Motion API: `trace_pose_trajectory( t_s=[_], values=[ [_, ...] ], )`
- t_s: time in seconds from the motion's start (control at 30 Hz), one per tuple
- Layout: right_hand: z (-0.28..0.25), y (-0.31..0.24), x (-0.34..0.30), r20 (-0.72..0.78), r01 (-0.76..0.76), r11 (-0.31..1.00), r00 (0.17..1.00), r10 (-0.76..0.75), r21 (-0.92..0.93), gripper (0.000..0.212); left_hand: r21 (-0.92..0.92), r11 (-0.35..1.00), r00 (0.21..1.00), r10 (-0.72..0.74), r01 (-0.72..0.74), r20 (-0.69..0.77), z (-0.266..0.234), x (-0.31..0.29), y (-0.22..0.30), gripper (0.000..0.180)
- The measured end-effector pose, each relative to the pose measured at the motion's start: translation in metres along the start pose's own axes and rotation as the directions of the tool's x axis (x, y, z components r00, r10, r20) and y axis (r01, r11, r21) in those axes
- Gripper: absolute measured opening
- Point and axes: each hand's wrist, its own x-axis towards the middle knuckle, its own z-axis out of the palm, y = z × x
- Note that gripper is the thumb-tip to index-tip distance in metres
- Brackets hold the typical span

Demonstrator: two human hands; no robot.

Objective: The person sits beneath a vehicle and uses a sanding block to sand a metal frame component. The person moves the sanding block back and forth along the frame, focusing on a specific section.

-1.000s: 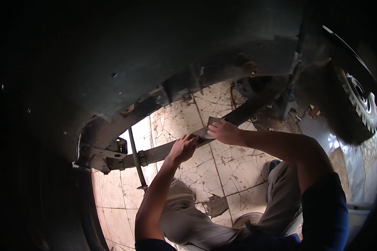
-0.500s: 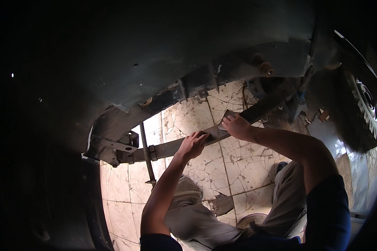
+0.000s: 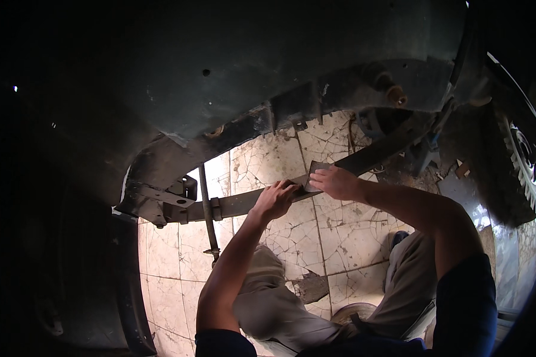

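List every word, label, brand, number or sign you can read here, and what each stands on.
None is readable. The long flat dark metal bar and thin grey rectangular sheet at the right hand show none; pale marks on the large dark curved panel are too small to tell.

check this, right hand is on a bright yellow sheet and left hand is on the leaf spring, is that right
The colour is wrong: the head view shows a dark grey sheet, not bright yellow. The right hand is on it, and the left hand is on the leaf spring.
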Motion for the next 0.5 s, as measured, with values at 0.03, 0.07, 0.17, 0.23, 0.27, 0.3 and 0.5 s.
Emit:
trace_pose_trajectory(
  t_s=[0.03, 0.07, 0.17, 0.23, 0.27, 0.3, 0.5],
  values=[
    [-0.003, 0.004, 0.002, 0.038, -0.022, 0.999, 0.999, 0.023, -0.034, 0.028, -0.001, 1.000, 1.000, 0.009, -0.009, -0.019, 0.002, -0.001, -0.002, 0.044],
    [-0.006, 0.008, 0.004, 0.075, -0.043, 0.997, 0.996, 0.048, -0.069, 0.028, -0.001, 1.000, 0.999, 0.019, -0.019, -0.038, 0.003, -0.002, -0.006, 0.044],
    [-0.011, 0.008, 0.008, 0.103, -0.050, 0.999, 0.993, 0.050, 0.001, 0.028, 0.003, 0.999, 0.996, 0.046, -0.046, -0.078, 0.005, -0.004, -0.012, 0.045],
    [-0.007, 0.002, 0.001, 0.042, 0.027, 0.993, 0.999, -0.032, 0.114, 0.031, -0.013, 0.998, 0.995, 0.056, -0.057, -0.087, 0.005, -0.004, -0.008, 0.044],
    [-0.005, 0.006, -0.003, -0.015, 0.063, 0.989, 0.998, -0.061, 0.133, 0.031, -0.035, 0.998, 0.999, 0.041, -0.042, -0.036, 0.004, -0.001, -0.007, 0.041],
    [-0.001, 0.014, -0.003, -0.077, 0.108, 0.982, 0.992, -0.097, 0.153, 0.032, -0.044, 0.999, 1.000, 0.015, -0.016, -0.024, 0.002, -0.001, -0.007, 0.040],
    [-0.001, 0.026, -0.008, 0.141, -0.003, 0.996, 0.990, -0.010, 0.091, 0.031, -0.009, 1.000, 1.000, -0.017, 0.017, 0.017, 0.000, -0.002, -0.002, 0.043]
  ],
)
